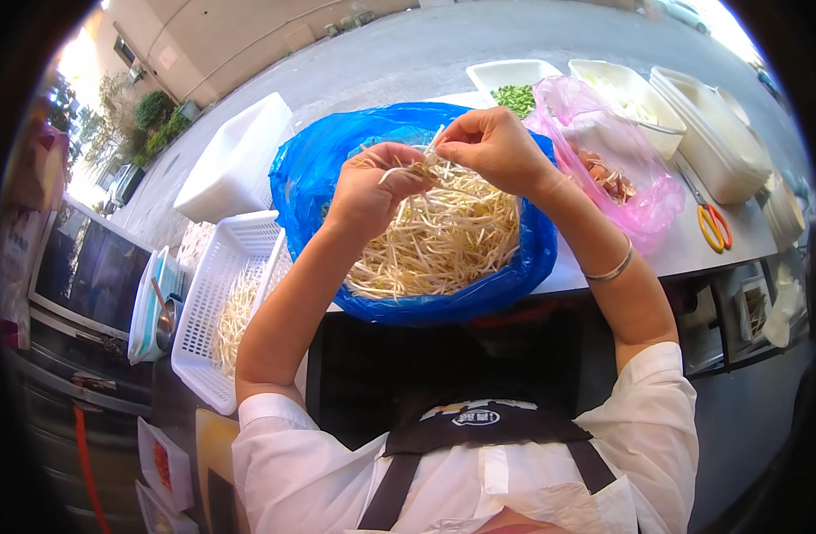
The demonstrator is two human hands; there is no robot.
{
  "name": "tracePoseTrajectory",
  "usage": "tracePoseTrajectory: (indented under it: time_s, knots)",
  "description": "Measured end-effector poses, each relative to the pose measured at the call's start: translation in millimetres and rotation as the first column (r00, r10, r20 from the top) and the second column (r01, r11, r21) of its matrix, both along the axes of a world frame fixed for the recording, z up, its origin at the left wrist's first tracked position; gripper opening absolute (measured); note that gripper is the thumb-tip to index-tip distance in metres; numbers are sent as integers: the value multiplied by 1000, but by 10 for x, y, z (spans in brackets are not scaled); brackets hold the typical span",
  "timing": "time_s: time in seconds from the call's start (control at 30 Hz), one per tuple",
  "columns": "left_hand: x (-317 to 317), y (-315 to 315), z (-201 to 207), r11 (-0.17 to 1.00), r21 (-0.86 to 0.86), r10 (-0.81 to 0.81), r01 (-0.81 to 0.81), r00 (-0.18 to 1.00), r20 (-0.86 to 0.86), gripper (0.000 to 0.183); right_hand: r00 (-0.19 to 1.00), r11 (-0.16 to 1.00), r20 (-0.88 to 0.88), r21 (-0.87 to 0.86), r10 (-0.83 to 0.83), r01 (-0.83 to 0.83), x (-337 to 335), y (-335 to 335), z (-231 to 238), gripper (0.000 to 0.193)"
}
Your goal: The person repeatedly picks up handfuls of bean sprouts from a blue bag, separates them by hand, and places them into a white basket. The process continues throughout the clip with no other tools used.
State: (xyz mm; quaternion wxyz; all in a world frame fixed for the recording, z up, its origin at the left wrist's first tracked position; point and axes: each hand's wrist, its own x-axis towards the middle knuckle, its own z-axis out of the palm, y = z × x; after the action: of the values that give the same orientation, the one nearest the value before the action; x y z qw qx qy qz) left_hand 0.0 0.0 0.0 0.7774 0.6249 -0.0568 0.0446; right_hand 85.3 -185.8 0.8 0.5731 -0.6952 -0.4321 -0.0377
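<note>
A large blue plastic bag (310,147) lies open on the white table, filled with a heap of bean sprouts (444,240). Over the heap my left hand (377,187) is closed on a few bean sprouts, their ends poking out between thumb and fingers. Close beside it, my right hand (497,151) pinches at a pale sprout, its fingertips almost touching those of the left. Left of the bag, a white perforated basket (199,311) holds more loose sprouts, and my left forearm passes over its right side.
Scissors with orange and yellow handles (715,227) lie at the right. A pink plastic bag (648,200) with brownish scraps sits beside the blue one. White tubs (710,133) line the far right, one with chopped green pieces (515,96). A tall white bin (234,160) stands far left.
</note>
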Motion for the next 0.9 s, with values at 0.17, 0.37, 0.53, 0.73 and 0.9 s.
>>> tracePoseTrajectory:
  time_s: [0.17, 0.37, 0.53, 0.73, 0.9]
  knots:
    - [-20, 73, 18, 1000, -18, 7, -7, 1000, -22, 21, 998, 1000, -67, -14, -1, 0, -57, 52, 15, 18]
    - [6, 312, 129, 977, -213, -53, 18, 986, -158, 29, 988, 994, -112, -28, -104, 102, -102, -2, 27, 16]
    - [-139, 765, 313, 971, -237, 11, -38, 993, -114, 28, 969, 992, -216, -67, -118, 106, -208, -16, -61, 22]
    - [-1101, 1868, 796, 951, 93, 292, -295, 955, 43, 24, 966, 998, -250, -34, -65, 59, -388, -94, -162, 21]
    - [-1840, 2341, 826, 630, 689, 648, -357, 731, -214, 39, 958, 999, -284, -39, -22, 11, -438, -81, -245, 19]
